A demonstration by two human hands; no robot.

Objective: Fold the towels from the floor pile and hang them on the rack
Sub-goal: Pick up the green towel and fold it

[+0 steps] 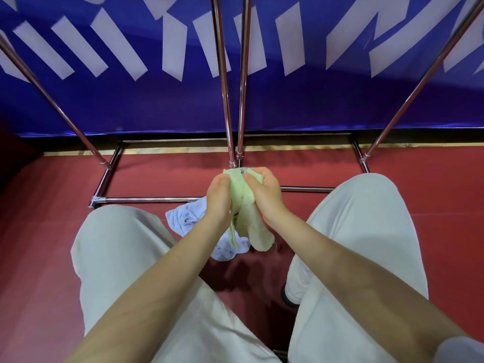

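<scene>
- Firstly, backdrop: a blue banner (131, 106) with slanted white strokes, smooth and slightly glossy, hung along the far wall down to the floor line.
- Floor (39, 231): dull red, matte, even surface.
- Rack (227, 100): polished metal tubing, round in section; two uprights stand close together at the middle, slanted poles run out to either side, and base rails lie flat on the floor in a rectangle.
- Person: crouched facing the rack, knees spread, in loose pale trousers (117, 258) of plain woven cloth; both bare forearms reach forward between the knees.
- Floor pile: a crumpled pale blue towel (183, 218), soft and creased, lying on the floor between the knees, just under the left forearm and partly hidden by it.
- Green towel (248, 210): light green terry, fluffy nap, bunched into a narrow folded strip; raised off the floor in front of the rack's middle uprights, its lower end hanging down over the blue towel.
- Left hand (218, 197): fingers curled round the strip's left edge, gripping it.
- Right hand (264, 191): thumb and curled fingers pinching the upper right part of the strip; the two hands sit close together, only the cloth between them.
</scene>
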